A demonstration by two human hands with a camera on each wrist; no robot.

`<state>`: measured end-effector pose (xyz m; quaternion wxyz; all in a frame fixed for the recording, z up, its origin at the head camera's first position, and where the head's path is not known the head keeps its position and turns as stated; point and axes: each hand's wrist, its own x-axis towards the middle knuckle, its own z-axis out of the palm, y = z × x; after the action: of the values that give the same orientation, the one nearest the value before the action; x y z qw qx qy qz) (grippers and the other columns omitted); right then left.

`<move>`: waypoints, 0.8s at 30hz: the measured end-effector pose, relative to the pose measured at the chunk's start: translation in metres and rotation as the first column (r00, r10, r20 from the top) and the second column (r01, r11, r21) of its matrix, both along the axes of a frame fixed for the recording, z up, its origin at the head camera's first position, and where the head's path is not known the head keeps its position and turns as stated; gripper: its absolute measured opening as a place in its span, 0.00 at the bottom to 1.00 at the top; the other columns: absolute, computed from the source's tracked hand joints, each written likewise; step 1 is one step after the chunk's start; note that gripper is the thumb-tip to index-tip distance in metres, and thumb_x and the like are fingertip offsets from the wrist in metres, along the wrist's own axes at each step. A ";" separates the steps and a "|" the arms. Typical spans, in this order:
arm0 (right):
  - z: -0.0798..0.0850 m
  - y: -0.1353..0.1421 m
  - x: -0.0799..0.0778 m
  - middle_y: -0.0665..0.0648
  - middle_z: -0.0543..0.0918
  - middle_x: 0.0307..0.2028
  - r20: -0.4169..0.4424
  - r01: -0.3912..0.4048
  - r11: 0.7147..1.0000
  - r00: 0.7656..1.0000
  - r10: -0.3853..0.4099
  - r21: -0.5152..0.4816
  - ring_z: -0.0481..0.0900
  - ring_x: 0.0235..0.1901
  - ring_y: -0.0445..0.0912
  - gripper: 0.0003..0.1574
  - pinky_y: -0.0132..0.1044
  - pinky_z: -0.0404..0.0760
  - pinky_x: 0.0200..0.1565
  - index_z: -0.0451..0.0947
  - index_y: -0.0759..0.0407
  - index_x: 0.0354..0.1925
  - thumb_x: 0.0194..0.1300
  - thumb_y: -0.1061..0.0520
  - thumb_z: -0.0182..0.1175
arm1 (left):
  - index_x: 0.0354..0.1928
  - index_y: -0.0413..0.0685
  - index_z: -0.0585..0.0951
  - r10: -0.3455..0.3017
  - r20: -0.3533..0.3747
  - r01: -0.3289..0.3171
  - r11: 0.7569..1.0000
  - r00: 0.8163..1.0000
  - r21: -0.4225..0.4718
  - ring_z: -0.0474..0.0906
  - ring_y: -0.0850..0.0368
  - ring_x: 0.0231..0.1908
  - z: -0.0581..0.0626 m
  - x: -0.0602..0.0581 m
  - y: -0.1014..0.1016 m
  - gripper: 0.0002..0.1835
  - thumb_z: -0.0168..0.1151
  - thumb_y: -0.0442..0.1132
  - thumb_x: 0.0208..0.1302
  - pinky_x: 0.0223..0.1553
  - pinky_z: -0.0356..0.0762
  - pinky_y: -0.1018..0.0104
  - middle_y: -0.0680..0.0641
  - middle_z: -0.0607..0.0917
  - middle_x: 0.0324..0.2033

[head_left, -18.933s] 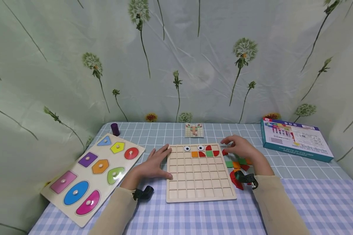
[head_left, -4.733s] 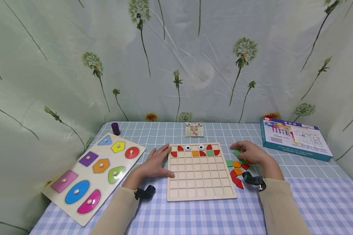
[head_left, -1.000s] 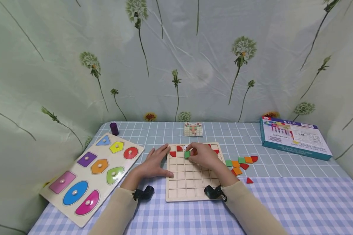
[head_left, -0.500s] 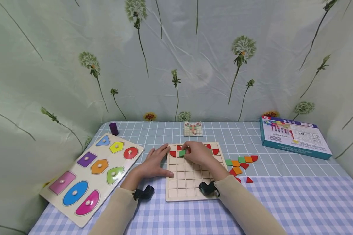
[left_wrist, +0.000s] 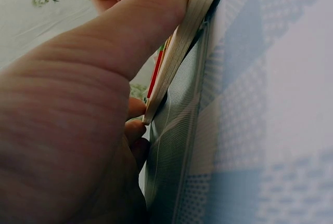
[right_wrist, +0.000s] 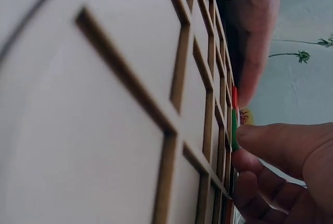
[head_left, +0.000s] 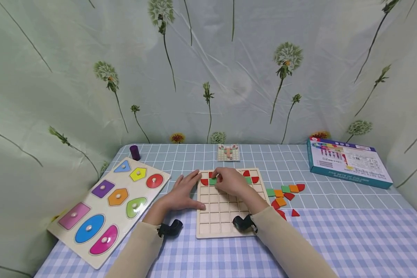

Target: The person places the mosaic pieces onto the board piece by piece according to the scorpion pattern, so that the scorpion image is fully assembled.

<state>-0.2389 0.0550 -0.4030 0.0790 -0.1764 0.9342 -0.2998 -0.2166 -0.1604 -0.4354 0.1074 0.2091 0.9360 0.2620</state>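
Observation:
My right hand [head_left: 232, 182] pinches a green square tile [head_left: 212, 181] at the second row of the wooden grid board [head_left: 226, 218]. In the right wrist view the thumb lies at the edge of the green square tile [right_wrist: 234, 128], beside a red tile [right_wrist: 234, 98]. Red quarter-round tiles [head_left: 204, 182] sit in the board's upper left cells. Farther right, past the hand, show red tiles [head_left: 255, 180] and another green tile. My left hand [head_left: 181, 197] rests along the board's left side, fingers spread, its thumb over the edge [left_wrist: 182, 47].
Loose red, green and orange tiles [head_left: 279, 201] lie right of the board. Behind it stands a small pattern card [head_left: 228, 153]. A shape puzzle board [head_left: 100, 193] with knobs and a purple cylinder [head_left: 134, 152] are at left, a flat box [head_left: 349, 164] at back right.
My right hand has carried the green square tile from the loose tiles to the board and slid it left along the second row. Red tiles appeared upper left earlier. The left hand stays put.

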 end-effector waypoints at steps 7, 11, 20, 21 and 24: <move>0.001 0.003 0.003 0.53 0.82 0.40 -0.004 -0.064 0.998 0.998 0.064 -0.009 0.75 0.36 0.45 0.15 0.39 0.79 0.42 0.85 0.58 0.49 0.63 0.61 0.65 | 0.79 0.47 0.55 0.001 -0.002 -0.001 1.000 1.000 0.005 0.45 0.45 0.80 0.001 0.001 0.000 0.60 0.76 0.61 0.50 0.78 0.32 0.39 0.45 0.50 0.80; 0.003 0.010 0.008 0.55 0.82 0.48 0.002 -0.120 0.993 0.993 0.121 -0.007 0.76 0.39 0.45 0.18 0.41 0.80 0.46 0.84 0.58 0.53 0.64 0.60 0.65 | 0.79 0.48 0.54 0.002 0.002 -0.002 1.000 1.000 -0.003 0.44 0.46 0.80 0.001 0.002 0.001 0.60 0.75 0.61 0.50 0.78 0.31 0.39 0.45 0.50 0.80; 0.010 0.038 0.014 0.56 0.81 0.51 -0.018 -0.190 0.981 0.982 0.189 -0.041 0.77 0.39 0.44 0.19 0.40 0.80 0.45 0.81 0.53 0.57 0.67 0.57 0.64 | 0.79 0.47 0.55 0.003 0.007 -0.003 1.000 1.000 -0.001 0.44 0.45 0.80 0.000 0.001 0.001 0.59 0.75 0.60 0.50 0.78 0.31 0.38 0.45 0.50 0.80; 0.012 0.042 0.014 0.56 0.81 0.51 -0.021 -0.190 0.981 0.982 0.189 -0.048 0.78 0.40 0.45 0.19 0.40 0.80 0.45 0.81 0.53 0.57 0.67 0.57 0.64 | 0.79 0.48 0.55 0.004 0.010 -0.004 1.000 1.000 0.001 0.44 0.45 0.80 0.000 0.001 0.001 0.59 0.75 0.60 0.50 0.78 0.31 0.39 0.46 0.49 0.80; 0.015 0.056 0.014 0.58 0.81 0.52 -0.040 -0.189 0.979 0.982 0.186 -0.072 0.80 0.42 0.48 0.20 0.41 0.81 0.45 0.81 0.55 0.57 0.67 0.58 0.65 | 0.79 0.48 0.55 0.011 0.018 -0.011 1.000 1.000 0.017 0.43 0.44 0.80 0.000 0.001 -0.001 0.59 0.76 0.59 0.50 0.78 0.32 0.38 0.46 0.49 0.80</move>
<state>-0.2252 0.1112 -0.3876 0.0845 -0.2714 0.9026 -0.3232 -0.2158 -0.1611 -0.4357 0.1126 0.2024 0.9338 0.2727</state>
